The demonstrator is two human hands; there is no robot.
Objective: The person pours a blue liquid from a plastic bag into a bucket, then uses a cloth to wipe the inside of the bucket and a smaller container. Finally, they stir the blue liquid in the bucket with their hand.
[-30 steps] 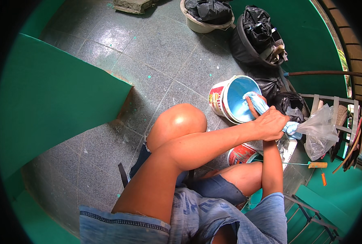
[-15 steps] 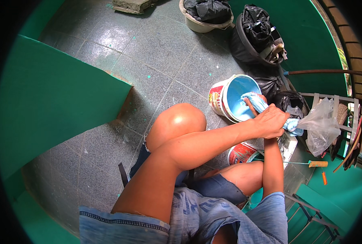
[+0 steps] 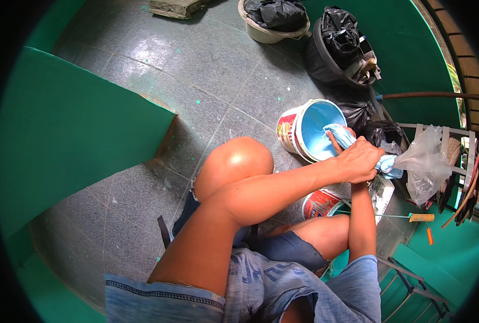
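Observation:
A clear plastic bag smeared with light blue paint is gathered tightly in both my hands. My left hand is closed round its twisted middle, the loose clear end flaring out to the right. Mostly hidden beneath it, my right hand grips the paint-covered part, a few fingers showing near the bucket. This paint bucket, white with a red label, is coated light blue inside and leans toward me. The bag's blue end hangs over its mouth.
A smaller red-and-white paint bucket stands by my knee. Nearby lies a paint roller. Black bags fill a dark tub and a pale basin farther off. A green wall corner juts in from the left.
Almost nothing differs. Both hands stay closed on the bag, whose blue end over the bucket has shifted very slightly.

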